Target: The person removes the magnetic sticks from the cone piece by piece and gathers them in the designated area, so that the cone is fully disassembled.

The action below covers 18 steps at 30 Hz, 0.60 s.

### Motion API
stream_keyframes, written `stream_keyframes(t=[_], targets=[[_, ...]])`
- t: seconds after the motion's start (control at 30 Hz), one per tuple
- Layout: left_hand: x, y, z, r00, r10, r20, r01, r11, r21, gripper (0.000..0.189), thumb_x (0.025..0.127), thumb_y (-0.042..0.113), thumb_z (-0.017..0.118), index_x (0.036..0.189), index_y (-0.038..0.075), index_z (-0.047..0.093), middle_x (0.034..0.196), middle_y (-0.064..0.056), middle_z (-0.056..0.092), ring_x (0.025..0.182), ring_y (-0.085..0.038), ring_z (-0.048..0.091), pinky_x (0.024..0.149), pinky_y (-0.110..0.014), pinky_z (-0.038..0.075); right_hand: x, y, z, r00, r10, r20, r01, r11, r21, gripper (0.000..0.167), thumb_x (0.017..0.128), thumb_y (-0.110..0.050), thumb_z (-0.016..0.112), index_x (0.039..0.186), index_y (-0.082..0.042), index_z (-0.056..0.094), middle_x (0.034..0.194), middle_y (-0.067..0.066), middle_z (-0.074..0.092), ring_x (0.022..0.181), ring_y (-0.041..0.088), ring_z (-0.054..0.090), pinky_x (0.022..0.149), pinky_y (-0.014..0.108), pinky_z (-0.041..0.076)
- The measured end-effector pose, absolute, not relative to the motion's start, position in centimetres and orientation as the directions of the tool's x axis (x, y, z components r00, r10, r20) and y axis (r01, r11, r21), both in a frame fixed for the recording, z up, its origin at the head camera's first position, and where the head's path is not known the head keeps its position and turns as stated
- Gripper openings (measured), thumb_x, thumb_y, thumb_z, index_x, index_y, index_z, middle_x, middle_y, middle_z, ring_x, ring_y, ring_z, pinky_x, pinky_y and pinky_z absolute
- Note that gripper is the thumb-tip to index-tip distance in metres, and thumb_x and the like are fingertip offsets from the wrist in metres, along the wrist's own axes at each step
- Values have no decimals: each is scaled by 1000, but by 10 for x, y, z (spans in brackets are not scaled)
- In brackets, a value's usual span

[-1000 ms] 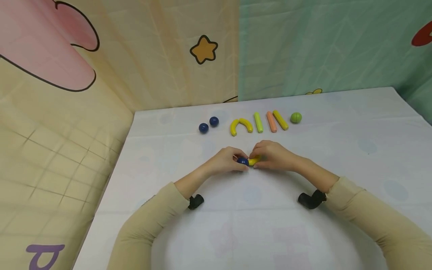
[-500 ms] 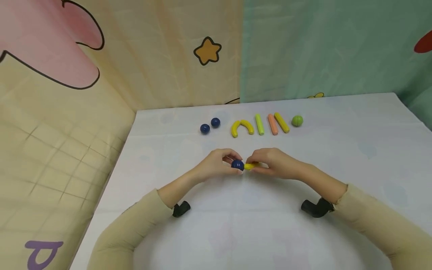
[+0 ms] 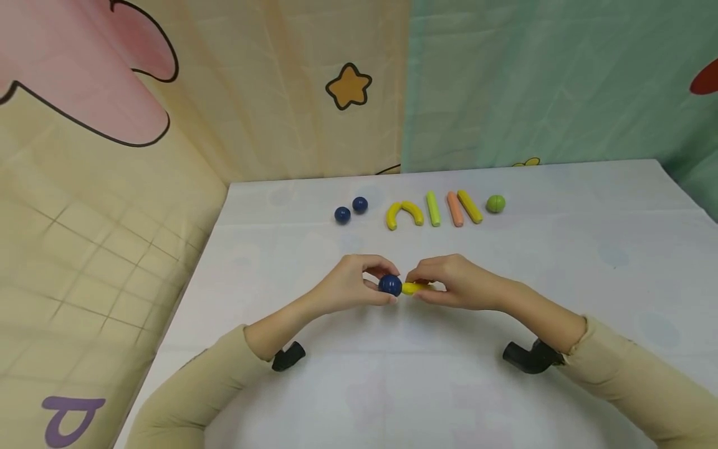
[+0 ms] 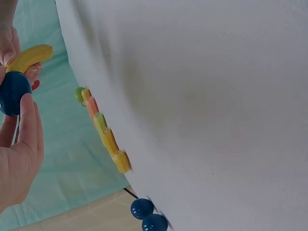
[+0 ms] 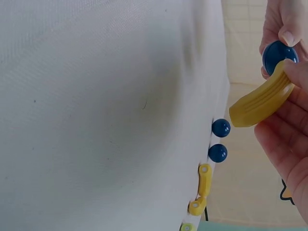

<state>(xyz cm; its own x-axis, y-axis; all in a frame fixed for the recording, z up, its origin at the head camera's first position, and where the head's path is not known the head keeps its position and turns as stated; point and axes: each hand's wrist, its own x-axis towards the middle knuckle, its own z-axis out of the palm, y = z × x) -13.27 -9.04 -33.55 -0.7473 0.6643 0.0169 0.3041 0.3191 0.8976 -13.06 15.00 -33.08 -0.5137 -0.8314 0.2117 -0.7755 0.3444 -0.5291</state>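
Observation:
My left hand pinches a glossy dark blue ball between thumb and fingers, over the middle of the table. Facing it, my right hand grips a curved yellow rod, which is banana-like and grooved along its side in the right wrist view. One end of that rod meets the ball, while the other end points free past the fingers in the left wrist view. Both pieces are held above the white tabletop.
Behind the hands lies a row of pieces: two blue balls, two curved yellow rods, straight rods in light green, orange and yellow, and a green ball. A printed curtain hangs behind the white table.
Both hands have drawn toward the body and slightly left, carrying the blue ball and yellow rod end to end. The left hand's fingers show more of the ball. The back row stays put.

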Motion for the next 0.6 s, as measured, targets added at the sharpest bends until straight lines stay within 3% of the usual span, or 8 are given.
stream_keyframes(t=[0.17,0.27,0.47,0.6], targets=[[-132,-92,-331,-752,658,31,324,328,887,32,73,9,78,103,6,65,97,-2,62,90,-15,57,72,-25,53,-129,149,-329,-514,-826,231,-777,334,-533,16,87,-11,65,103,-8,66,90,-5,64,76,6,54,66,29,52],[-136,-101,-329,-787,617,32,314,355,880,33,73,8,78,103,5,65,98,-3,63,91,-15,58,74,-24,53,-130,154,-331,-528,-818,228,-774,353,-526,15,86,-12,66,101,-9,66,89,-6,63,75,5,53,65,29,51],[-160,-136,-329,-918,396,-14,196,486,852,36,74,16,79,106,9,66,103,-3,65,100,-18,58,86,-35,47,-138,182,-340,-639,-726,255,-693,400,-600,15,83,-5,68,97,-9,67,85,-10,63,73,4,55,60,25,49],[-173,-150,-333,-952,304,-33,136,516,846,38,76,22,78,109,9,65,109,-5,63,105,-21,56,90,-40,43,-145,191,-340,-714,-651,256,-613,405,-678,13,84,-5,67,97,-7,67,80,-7,64,70,6,57,63,23,50]])
